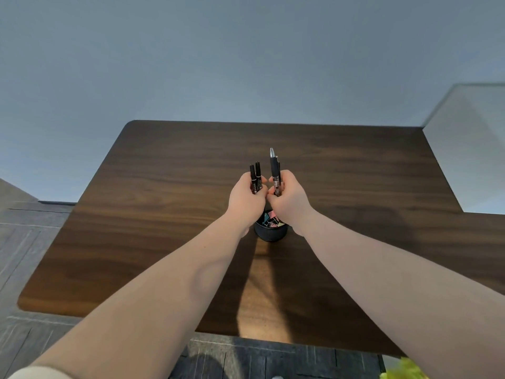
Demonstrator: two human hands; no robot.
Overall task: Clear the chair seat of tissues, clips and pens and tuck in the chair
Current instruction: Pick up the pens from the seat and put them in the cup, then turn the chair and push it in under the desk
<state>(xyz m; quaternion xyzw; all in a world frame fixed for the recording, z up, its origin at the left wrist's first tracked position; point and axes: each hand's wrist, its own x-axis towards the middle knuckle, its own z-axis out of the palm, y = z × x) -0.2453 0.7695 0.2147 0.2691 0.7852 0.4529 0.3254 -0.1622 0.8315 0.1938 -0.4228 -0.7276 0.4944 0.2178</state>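
At the far left, grey plank flooring runs alongside the dark wood bench, which fills the middle of the view beneath a plain blue-grey wall. Both bare forearms reach forward over the bench and meet near its centre. The left hand has its grip clenched around two short black markers, held upright with their caps pointing up. Touching it, the right hand grips a taller black pen with a silver tip, a second dark pen partly hidden behind it. Just below and between the two hands stands a round dark cup on the bench, holding coloured binder clips; the hands cover most of its opening. At the far right, a pale cabinet-like block stands against the bench's edge, and something yellow-green, blurred, shows at the bottom corner.
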